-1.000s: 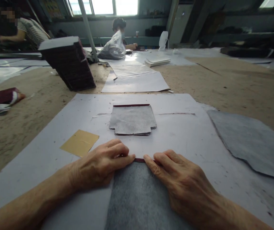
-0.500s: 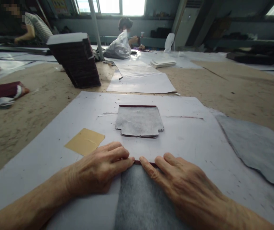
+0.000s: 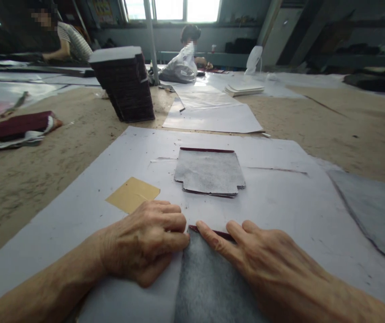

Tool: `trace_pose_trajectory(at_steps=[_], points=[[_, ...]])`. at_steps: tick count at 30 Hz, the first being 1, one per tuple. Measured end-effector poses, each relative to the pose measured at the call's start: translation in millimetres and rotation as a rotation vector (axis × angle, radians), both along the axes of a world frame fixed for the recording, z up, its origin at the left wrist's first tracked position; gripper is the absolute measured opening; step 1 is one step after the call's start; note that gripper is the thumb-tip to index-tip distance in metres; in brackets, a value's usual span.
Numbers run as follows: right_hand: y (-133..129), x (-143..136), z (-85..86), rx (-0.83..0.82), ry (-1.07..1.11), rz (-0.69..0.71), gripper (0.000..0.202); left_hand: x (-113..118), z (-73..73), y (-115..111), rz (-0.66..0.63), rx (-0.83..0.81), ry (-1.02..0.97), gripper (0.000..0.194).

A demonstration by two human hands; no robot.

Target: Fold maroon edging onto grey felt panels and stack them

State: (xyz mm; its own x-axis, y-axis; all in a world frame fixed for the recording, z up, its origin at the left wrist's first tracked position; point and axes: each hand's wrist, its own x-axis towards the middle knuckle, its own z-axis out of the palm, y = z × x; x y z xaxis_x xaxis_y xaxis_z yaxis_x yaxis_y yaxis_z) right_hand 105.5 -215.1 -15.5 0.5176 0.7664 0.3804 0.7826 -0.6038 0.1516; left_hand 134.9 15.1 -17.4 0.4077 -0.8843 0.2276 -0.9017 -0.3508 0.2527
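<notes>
Head view shows both hands at the near edge of the desk, meeting over the far end of a grey felt-like piece [image 3: 209,282] that lies flat on a big white sheet [image 3: 279,197]. The left hand [image 3: 148,242] is curled, its fingers folded together and its fingertips pressed down at the piece's far left corner. The right hand [image 3: 266,264] lies flatter, fingers loosely spread, with the forefinger stretched along the dark red edge strip [image 3: 212,232] that borders the piece's far end. The two hands all but touch at that strip; neither is clearly the nearer, since both rest on it.

The grey piece runs under both hands and out of the picture toward the person, so its long axis seems to lie from the near edge of the desk toward the far one, with the red-bordered end pointing away. The strip itself runs crosswise, left to right, tilting slightly down to the right.

Just beyond the fingers, toward the middle of the desk, sits a small stack of cut grey pieces [image 3: 209,172], also red-edged on the far side. A tan square [image 3: 132,195] lies just left of the left hand.
</notes>
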Motion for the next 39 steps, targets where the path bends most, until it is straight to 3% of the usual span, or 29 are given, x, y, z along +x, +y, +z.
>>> trace_pose_trajectory(at_steps=[9,13,16,19,23,27,31,39], points=[[1.0,4.5,-0.9,0.018,0.042,0.03,0.063,5.5,-4.7,2.0,-0.009,0.004,0.043,0.016],[6.7,6.9,-1.6,-0.086,0.127,-0.058,0.069,5.2,-6.2,1.4,-0.03,-0.022,0.044,0.01],[1.4,7.5,0.7,-0.146,0.229,-0.033,0.071,4.8,-7.1,2.4,0.002,-0.028,0.072,0.011],[-15.3,2.3,-2.0,0.003,0.227,-0.059,0.059,5.1,-6.4,2.8,0.031,-0.045,0.125,0.017],[-27.5,-14.0,-14.3,0.235,0.054,-0.154,0.032,1.5,-4.9,1.1,0.051,-0.129,0.185,0.018],[-8.6,-26.5,-23.0,0.162,0.152,-0.164,0.032,-4.6,-9.8,-0.2,0.176,-0.124,0.078,0.033],[1.4,-28.7,-24.2,0.076,0.167,-0.208,0.028,-4.7,-13.9,-3.1,0.076,0.055,0.049,0.041],[-63.7,-57.1,-30.3,0.159,0.083,-0.306,0.041,-4.9,-2.8,-8.2,0.046,0.07,0.064,0.039]])
